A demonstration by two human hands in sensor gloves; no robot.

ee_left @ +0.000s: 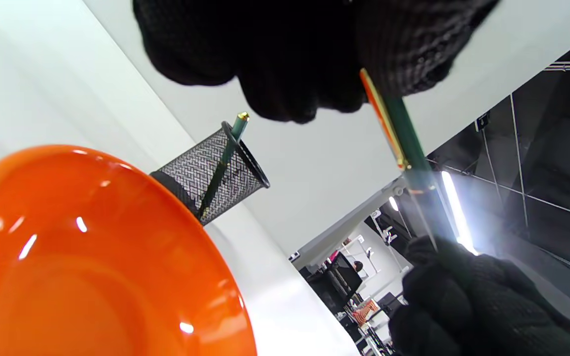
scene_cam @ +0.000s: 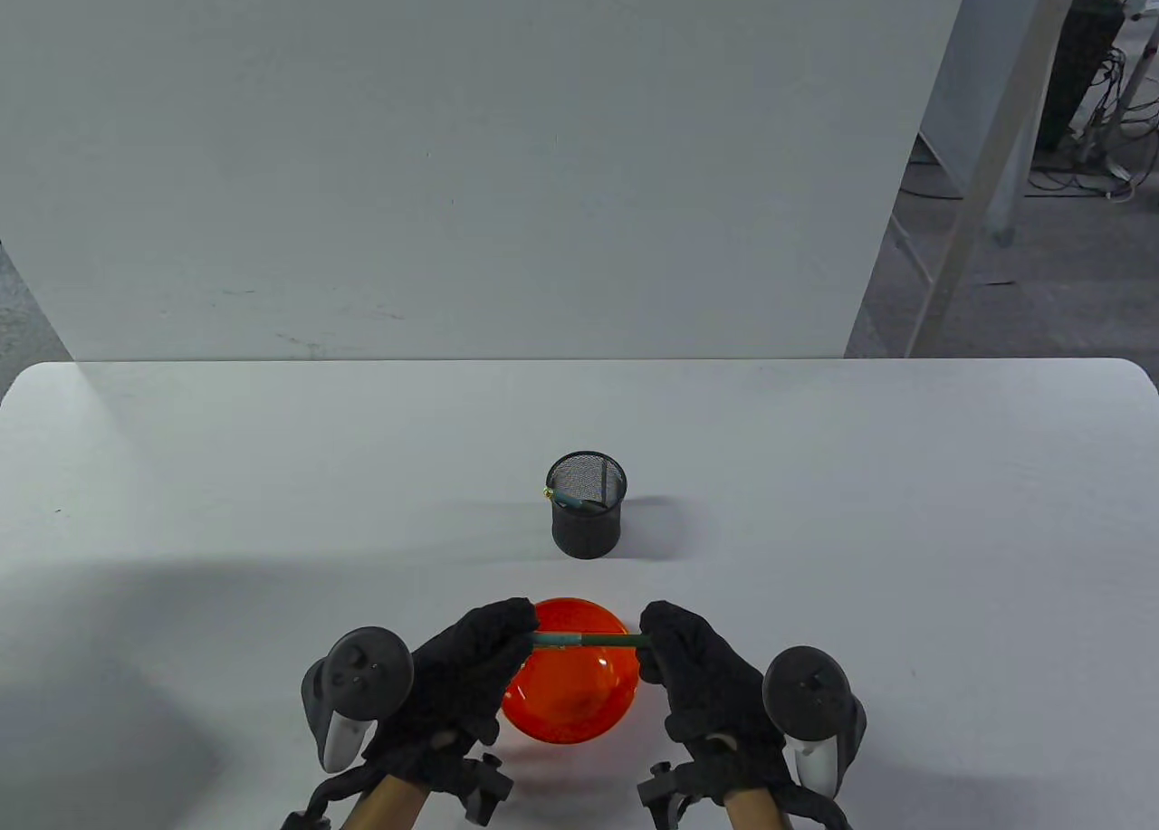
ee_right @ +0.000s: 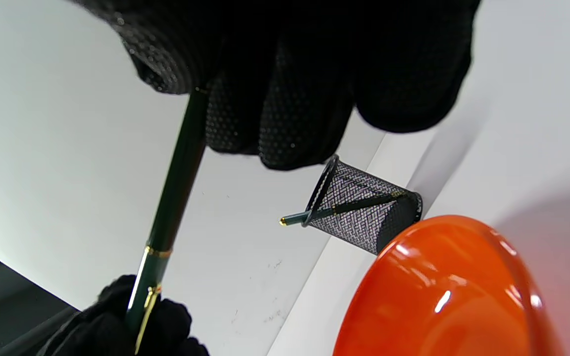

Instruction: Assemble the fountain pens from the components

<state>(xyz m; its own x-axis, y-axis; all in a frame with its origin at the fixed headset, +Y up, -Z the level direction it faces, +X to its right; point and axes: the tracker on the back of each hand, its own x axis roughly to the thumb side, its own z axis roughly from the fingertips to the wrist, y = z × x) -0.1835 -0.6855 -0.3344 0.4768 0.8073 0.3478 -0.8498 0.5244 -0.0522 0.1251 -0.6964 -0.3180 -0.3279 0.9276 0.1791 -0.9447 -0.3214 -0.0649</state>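
Note:
A dark green fountain pen [scene_cam: 587,638] with gold trim lies level between my two hands, just above an orange bowl [scene_cam: 570,699]. My left hand [scene_cam: 480,653] grips its capped end, where the gold clip [ee_left: 383,121] shows. My right hand [scene_cam: 675,653] grips the barrel end [ee_right: 178,163]. Behind the bowl stands a black mesh pen cup [scene_cam: 587,504] with one finished green pen [ee_left: 223,160] leaning in it. From the wrist views I cannot tell what the bowl holds.
The white table [scene_cam: 860,522] runs wide on both sides, backed by a white panel [scene_cam: 453,142]. Metal frame legs and cables [scene_cam: 1077,142] show past the far right edge.

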